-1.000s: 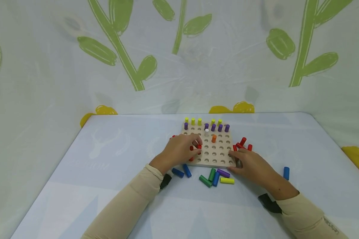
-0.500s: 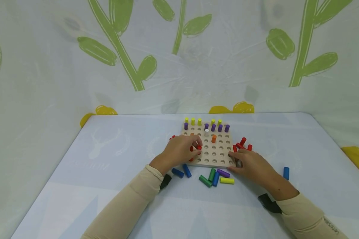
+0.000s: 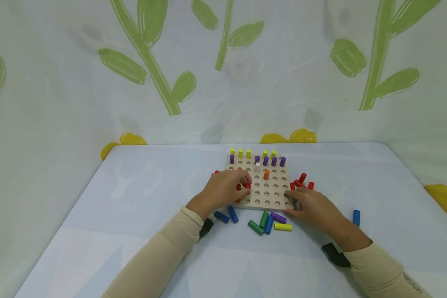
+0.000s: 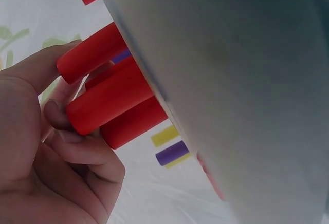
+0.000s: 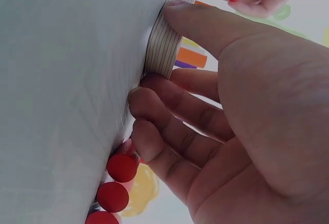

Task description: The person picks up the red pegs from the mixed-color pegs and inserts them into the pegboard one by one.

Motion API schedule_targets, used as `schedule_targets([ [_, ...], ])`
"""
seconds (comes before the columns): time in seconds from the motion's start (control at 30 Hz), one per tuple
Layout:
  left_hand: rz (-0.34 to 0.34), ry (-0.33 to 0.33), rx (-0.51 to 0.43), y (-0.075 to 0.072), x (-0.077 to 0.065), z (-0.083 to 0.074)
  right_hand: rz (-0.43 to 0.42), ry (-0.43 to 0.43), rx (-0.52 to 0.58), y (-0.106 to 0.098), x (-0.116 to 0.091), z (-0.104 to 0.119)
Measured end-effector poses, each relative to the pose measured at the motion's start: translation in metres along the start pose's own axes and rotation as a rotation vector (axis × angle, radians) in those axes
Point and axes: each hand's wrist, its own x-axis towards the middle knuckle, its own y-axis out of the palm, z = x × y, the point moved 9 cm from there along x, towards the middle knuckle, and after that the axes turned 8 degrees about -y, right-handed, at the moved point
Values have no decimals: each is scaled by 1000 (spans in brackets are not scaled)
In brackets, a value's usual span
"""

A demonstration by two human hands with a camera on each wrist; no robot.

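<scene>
A square wooden pegboard lies on the table with yellow, purple, white, orange and red pegs standing in its holes. At its near left part, my left hand pinches an upright red peg between thumb and fingers. Several red pegs stand close together there; in the left wrist view the thumb touches one red peg and curled fingers touch another red peg. My right hand grips the board's near right corner, its thumb against the layered edge. Part of the board is hidden behind the left hand.
Several loose red pegs lie right of the board. Before it lie green, purple, yellow and blue pegs. A lone blue peg lies by the right wrist. A leaf-patterned backdrop rises behind the table.
The whole scene sits slightly lower in the head view. Both hands keep their places on the red peg and the pegboard.
</scene>
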Motion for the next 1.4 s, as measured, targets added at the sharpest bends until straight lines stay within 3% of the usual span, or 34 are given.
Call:
schedule_targets([
  [0.27,6,-6,10,-4,-3,3,-7,-5,5,4,0,1],
  [0.47,-40,-44,-21,-22,0,7,-14,-25,-8,-3,2,0],
  [0.67,-108,-41,-35,-39,0,15,-11,-27,-20,-4,4,-2],
  [0.8,-142,-69,-35,-46,1,26,-33,-39,-17,-3,2,-2],
  [1.17,-134,-200,-17,-54,6,62,-59,-49,-28,-2,-1,0],
  [1.4,-75,-292,12,-51,9,83,-20,-39,-34,1,-1,0],
])
